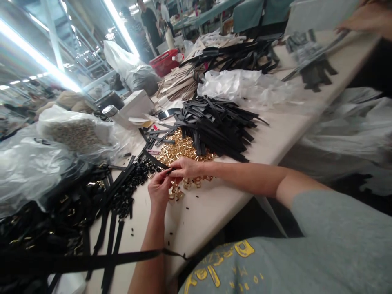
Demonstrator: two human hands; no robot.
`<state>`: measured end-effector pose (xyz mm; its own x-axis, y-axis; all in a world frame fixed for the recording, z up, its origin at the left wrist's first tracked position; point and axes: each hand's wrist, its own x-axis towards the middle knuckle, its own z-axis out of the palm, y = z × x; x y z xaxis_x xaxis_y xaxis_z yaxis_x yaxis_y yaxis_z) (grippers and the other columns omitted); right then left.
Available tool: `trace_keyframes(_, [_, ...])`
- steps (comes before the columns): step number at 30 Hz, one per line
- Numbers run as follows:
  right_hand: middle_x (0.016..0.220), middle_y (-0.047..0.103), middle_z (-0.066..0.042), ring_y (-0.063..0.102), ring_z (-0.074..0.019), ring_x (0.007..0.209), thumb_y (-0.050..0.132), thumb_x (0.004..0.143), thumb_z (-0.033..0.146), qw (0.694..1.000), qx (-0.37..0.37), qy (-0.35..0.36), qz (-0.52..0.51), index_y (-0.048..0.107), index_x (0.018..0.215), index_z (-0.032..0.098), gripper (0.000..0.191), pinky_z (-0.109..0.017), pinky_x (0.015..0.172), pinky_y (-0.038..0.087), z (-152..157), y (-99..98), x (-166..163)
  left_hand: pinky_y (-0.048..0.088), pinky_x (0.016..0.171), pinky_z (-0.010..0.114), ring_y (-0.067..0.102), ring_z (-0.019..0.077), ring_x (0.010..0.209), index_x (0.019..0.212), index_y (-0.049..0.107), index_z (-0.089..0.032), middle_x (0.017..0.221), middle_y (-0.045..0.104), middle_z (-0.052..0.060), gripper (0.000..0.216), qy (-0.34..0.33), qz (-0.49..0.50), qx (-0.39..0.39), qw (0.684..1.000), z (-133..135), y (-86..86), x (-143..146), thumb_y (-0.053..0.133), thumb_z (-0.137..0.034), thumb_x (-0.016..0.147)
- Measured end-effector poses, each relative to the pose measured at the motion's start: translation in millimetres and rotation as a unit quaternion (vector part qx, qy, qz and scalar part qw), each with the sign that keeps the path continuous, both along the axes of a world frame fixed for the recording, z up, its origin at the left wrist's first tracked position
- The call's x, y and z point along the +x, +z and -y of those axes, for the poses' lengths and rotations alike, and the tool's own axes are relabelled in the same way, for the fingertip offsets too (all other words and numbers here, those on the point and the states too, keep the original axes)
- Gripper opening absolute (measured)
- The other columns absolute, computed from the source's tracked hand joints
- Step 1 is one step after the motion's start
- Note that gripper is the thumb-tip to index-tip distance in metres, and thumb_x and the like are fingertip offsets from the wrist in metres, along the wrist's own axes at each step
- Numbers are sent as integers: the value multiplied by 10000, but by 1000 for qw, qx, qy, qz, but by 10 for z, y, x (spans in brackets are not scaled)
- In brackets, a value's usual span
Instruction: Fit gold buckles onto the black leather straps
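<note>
Black and narrow, a flat strap point(155, 161) is being pinched at its near end by the left hand point(159, 188) and the right hand point(186, 168), the fingertips of both being pressed together over it, close beside each other; the exact grip is being partly hidden by the fingers; the rest of the strap is being pointed away, up and to the left; just behind the right hand, a heap of gold-coloured metal buckles point(176, 150) is being partly covered by a pile of black strips point(214, 122); to the left of the hands, small black pieces point(122, 200) are being gathered in a second heap; both heaps are being borne by a pale tabletop point(196, 228); at the far left, a tangle of black straps with gold fittings point(61, 228) is being overlapped by a clear plastic bag point(27, 171); farther back, a white box point(139, 103) and a red basket point(165, 63) are being seen; at the upper right, a long dark strip point(318, 55) is being held by a co-worker's hand point(364, 22), blurred.
</note>
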<state>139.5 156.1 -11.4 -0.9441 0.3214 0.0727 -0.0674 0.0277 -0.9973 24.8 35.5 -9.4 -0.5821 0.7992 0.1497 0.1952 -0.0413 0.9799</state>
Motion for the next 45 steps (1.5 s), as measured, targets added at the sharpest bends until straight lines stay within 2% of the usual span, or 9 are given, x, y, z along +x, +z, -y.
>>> trace_keyframes(4, [655,637,-14,610,-90,554,596,861,344,999,-29,-26,-8,626,870,82,263,-185,536,511,-14,40,12,428,486,201,505,89,511,864,730,-164,666,610,5,284,-3,27,32,999,28,13,-10,781,-383,690])
trace_keyframes(12, [616,621,7,557,-64,473,612,837,293,999,-43,-6,9,638,857,80,216,-166,471,458,-40,68,14,459,512,171,572,76,522,811,640,-150,694,654,9,454,49,259,58,963,-31,44,-157,858,-459,561])
trace_keyframes(17, [578,596,26,527,-47,444,579,866,292,999,-18,27,30,635,877,81,219,-141,440,424,-36,74,35,448,499,164,550,68,511,828,692,-140,667,660,16,405,-10,241,43,970,-5,74,-74,874,-384,562])
trace_keyframes(22, [591,616,3,537,-61,447,563,898,394,996,-21,70,55,624,865,81,320,-152,425,429,-24,120,78,422,457,155,553,72,508,767,690,-118,680,663,29,384,-2,235,18,972,0,89,-40,897,-299,499])
trace_keyframes(26, [693,673,-65,600,-105,503,377,946,576,990,-114,73,50,586,1024,78,545,-210,491,514,-65,133,88,411,428,136,519,47,469,664,605,-119,653,623,8,343,19,304,9,953,-15,103,-101,889,-243,516])
trace_keyframes(30, [793,684,-93,635,-117,573,311,961,579,987,-146,60,41,492,1246,104,583,-201,520,523,-92,123,71,405,428,116,503,35,465,630,574,-121,611,591,-9,366,11,339,10,941,-17,129,-102,900,-234,505])
trace_keyframes(34, [873,674,-93,620,-98,576,393,962,515,992,-106,54,36,420,1333,144,526,-167,494,493,-32,121,57,441,462,157,534,64,482,713,652,-120,633,629,7,405,1,289,6,957,-8,104,-58,918,-293,462])
trace_keyframes(41, [611,568,25,480,-66,430,489,940,350,999,-17,-3,30,364,1398,140,519,-149,396,398,87,74,6,457,483,220,573,122,489,730,669,-128,595,640,31,383,-46,198,-3,979,-35,-38,5,861,-419,573])
trace_keyframes(45, [544,498,63,425,-67,383,488,931,310,998,23,-46,29,415,1369,139,475,-157,368,343,73,34,-3,465,483,200,557,100,496,780,681,-129,627,635,23,416,-1,217,26,976,-53,-11,-38,850,-449,575])
